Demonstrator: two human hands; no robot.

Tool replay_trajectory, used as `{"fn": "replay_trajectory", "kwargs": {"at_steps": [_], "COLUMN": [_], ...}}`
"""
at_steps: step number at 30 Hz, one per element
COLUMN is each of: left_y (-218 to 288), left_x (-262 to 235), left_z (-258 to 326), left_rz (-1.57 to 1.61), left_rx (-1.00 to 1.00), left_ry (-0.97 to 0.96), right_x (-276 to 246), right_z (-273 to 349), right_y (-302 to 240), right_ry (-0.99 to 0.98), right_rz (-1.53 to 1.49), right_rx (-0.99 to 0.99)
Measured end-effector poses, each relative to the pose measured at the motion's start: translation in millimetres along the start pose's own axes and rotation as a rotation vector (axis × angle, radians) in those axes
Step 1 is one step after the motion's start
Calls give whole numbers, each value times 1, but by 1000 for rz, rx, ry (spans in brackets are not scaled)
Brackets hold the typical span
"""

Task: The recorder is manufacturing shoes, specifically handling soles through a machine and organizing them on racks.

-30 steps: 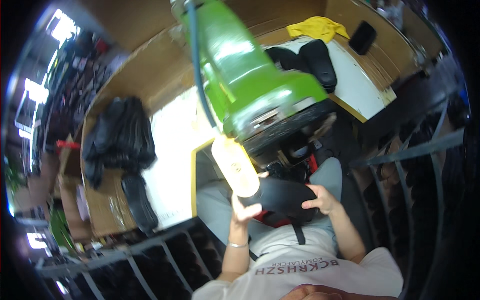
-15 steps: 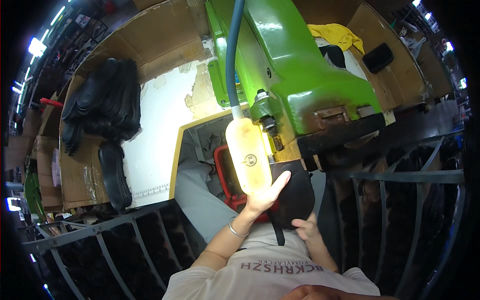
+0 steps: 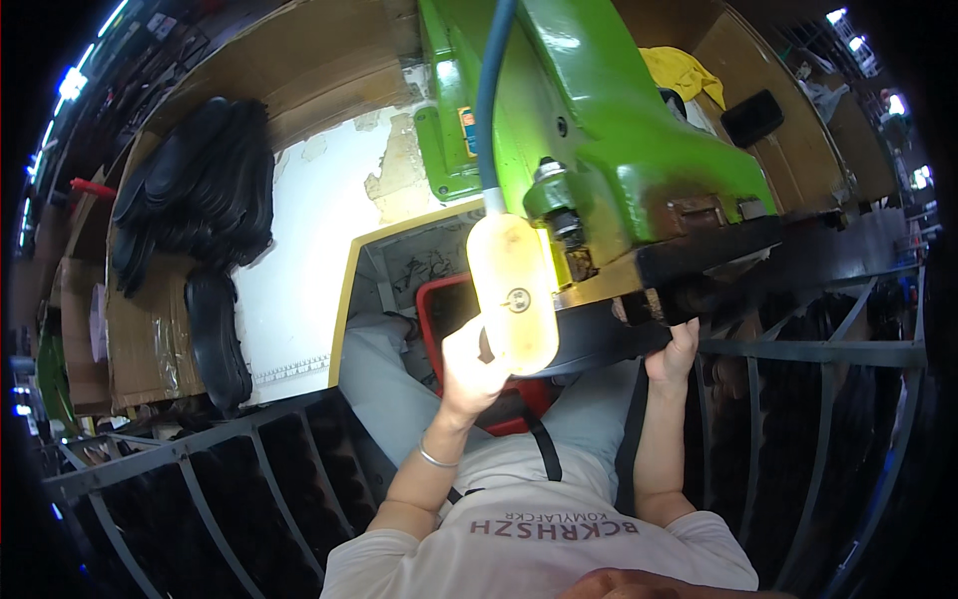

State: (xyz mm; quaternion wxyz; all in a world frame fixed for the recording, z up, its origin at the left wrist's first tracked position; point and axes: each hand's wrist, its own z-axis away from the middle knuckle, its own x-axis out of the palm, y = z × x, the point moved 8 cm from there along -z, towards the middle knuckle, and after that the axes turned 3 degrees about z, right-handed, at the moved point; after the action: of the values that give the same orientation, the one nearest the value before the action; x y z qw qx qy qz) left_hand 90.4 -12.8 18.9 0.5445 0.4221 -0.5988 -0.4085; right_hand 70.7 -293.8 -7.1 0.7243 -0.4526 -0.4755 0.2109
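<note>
A black shoe sole (image 3: pixel 604 337) lies crosswise beneath the head of a green machine (image 3: pixel 639 150). My left hand (image 3: pixel 473 371) is closed at the sole's left end; the yellow lamp (image 3: pixel 513 299) in front hides some of its fingers and that end. At the sole's other end, my right hand (image 3: pixel 675 354) is closed on the edge, close under the machine's dark front. A bracelet rings my left wrist. The lamp hangs from a grey-blue flexible stalk and covers part of the sole.
Black soles (image 3: pixel 205 190) are piled in a cardboard box at the left, and another sole (image 3: pixel 215 339) lies on the white tabletop. A red bin (image 3: pixel 434 309) sits below the table's cutout. Metal racks (image 3: pixel 150 469) flank me. A yellow cloth (image 3: pixel 684 72) lies behind the machine.
The sole has turned from pointing toward me to lying crosswise under the machine. My left hand moved left; my right hand moved up and right, to the sole's right end.
</note>
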Motion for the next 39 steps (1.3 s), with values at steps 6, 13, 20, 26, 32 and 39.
{"fn": "replay_trajectory", "kwargs": {"at_steps": [6, 13, 20, 26, 32, 39], "left_y": [-4, -49, -3, -19, -24, -38], "left_x": [-62, -97, 10, 20, 20, 42], "left_z": [27, 88, 0, 4, 17, 9], "left_rz": [72, 126, -133, -156, -19, 33], "left_rx": [-152, -360, -122, -2, -63, -157], "left_ry": [81, -89, -182, -43, 1, -83], "right_x": [36, 90, 119, 33, -53, -45], "right_z": [17, 27, 32, 109, 109, 23], "right_y": [30, 37, 37, 82, 44, -40], "right_ry": [-140, -362, -424, -529, -267, 209], "right_rz": [82, 206, 228, 464, 340, 144], "right_rx": [24, 31, 8, 335, 287, 33]}}
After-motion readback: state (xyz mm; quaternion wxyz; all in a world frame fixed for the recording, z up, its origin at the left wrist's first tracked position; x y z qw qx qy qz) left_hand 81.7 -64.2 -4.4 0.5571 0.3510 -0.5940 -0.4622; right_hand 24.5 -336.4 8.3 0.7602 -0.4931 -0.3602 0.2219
